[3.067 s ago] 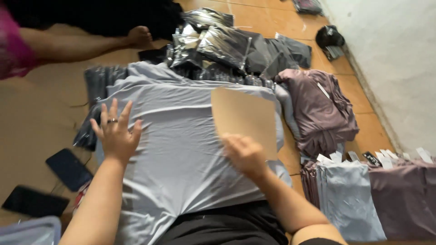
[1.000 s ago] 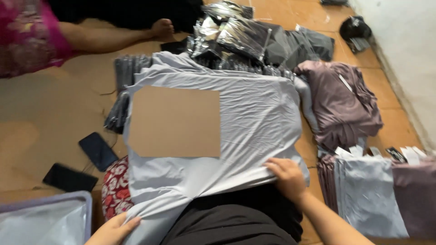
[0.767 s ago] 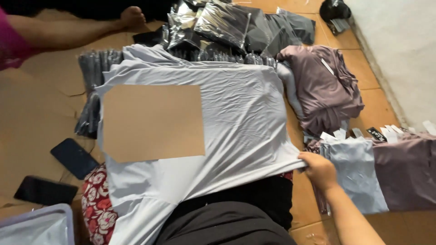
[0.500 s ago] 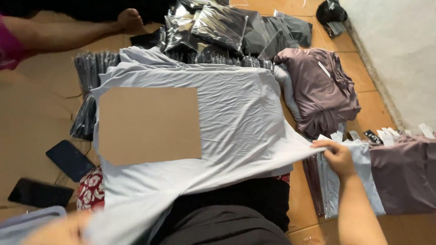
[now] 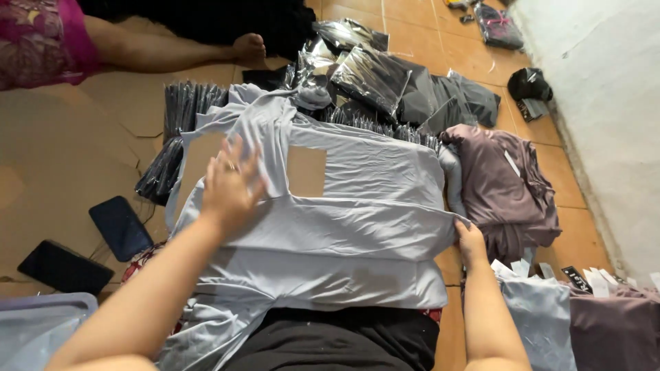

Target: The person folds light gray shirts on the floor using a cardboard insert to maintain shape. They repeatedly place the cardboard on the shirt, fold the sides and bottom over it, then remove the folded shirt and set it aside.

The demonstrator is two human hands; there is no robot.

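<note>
I logged the left hand (image 5: 230,185) lying flat, fingers (image 5: 234,152) spread wide, pressed on the folded-over part of the light grey shirt (image 5: 357,227). A ring showed on one finger. Just past those fingertips, the brown cardboard sheet (image 5: 306,172) showed through a gap in the cloth, the rest of it covered by the fold. The right hand (image 5: 471,240) sat at the shirt's right edge, fingers curled narrow and pinching the cloth there. The shirt lay spread on the floor between both hands, its lower hem toward my lap. Beyond the right fingers lay a mauve garment pile (image 5: 509,185). Beyond the left fingertips were plastic-bagged dark garments (image 5: 371,79). Left of the left wrist, two dark phones (image 5: 120,227) rested on the floor.
</note>
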